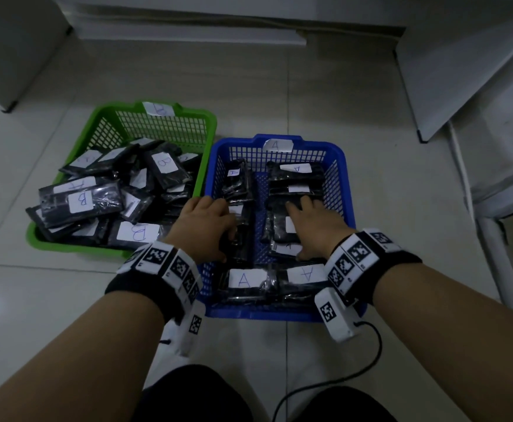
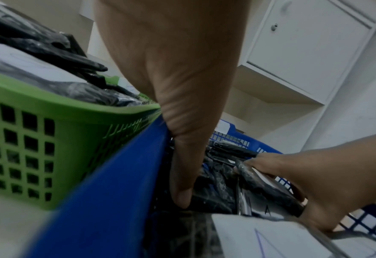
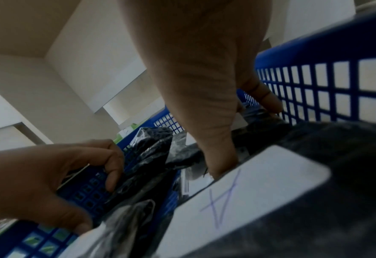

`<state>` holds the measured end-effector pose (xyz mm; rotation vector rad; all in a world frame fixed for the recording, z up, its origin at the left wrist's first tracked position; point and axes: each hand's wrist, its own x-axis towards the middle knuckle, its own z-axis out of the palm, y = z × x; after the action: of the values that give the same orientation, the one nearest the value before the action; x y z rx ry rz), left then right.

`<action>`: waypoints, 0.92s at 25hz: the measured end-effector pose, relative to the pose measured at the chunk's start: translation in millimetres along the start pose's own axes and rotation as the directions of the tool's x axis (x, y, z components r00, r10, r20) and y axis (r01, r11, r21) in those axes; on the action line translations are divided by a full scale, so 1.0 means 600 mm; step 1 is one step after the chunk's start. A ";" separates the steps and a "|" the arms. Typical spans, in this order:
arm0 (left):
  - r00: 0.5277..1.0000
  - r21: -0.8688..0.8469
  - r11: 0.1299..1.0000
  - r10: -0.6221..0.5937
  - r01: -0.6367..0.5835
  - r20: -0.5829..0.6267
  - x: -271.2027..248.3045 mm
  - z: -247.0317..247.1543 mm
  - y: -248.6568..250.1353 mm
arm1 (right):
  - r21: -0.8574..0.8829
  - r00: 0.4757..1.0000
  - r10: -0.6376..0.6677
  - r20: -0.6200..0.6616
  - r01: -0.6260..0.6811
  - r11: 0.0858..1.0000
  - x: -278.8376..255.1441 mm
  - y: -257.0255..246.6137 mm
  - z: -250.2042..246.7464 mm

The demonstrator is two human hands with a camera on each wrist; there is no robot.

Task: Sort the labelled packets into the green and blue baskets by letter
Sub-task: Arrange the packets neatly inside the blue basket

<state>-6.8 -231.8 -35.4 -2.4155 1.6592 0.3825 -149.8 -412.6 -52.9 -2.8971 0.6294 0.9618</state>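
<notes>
Both forearms were bare. Each wrist wore a black band (image 1: 133, 295) ringed with white square tiles (image 1: 169, 263) printed with black-and-white coded markers. The right wrist carried the same: a black band (image 1: 396, 277) under a row of marker tiles (image 1: 352, 257). A white box-shaped camera unit (image 1: 192, 328) with one marker hung below the left wrist. A matching white unit (image 1: 334, 315) sat under the right wrist, and a thin black cable (image 1: 368, 365) ran from it toward the lap. Dark trousers (image 1: 188, 397) covered the knees.
</notes>
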 end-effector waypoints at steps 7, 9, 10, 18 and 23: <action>0.998 0.020 0.998 -0.056 0.056 -0.021 0.004 0.000 0.015 | 0.151 0.992 -0.110 -0.062 0.119 0.981 0.003 0.021 0.000; 0.998 0.025 0.998 -0.061 0.062 -0.033 0.005 -0.001 0.017 | 0.213 0.992 -0.095 -0.085 0.111 0.971 0.003 0.026 -0.001; 0.997 0.017 0.998 -0.063 0.064 -0.045 0.005 0.000 0.018 | 0.250 0.992 -0.077 -0.103 0.100 0.963 0.005 0.027 -0.003; 0.996 0.047 0.996 -0.073 0.070 0.045 0.008 -0.003 0.016 | 0.324 0.993 -0.018 -0.114 0.055 0.945 0.008 0.029 -0.017; 0.996 0.008 0.997 -0.078 0.078 0.040 0.009 -0.003 0.016 | 0.426 0.947 -0.002 -0.323 0.147 0.893 0.004 0.026 -0.011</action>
<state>-13.5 -240.8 -35.4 -2.4430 1.5416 0.4108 -150.0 -428.6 -47.6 -2.6385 0.6417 0.2842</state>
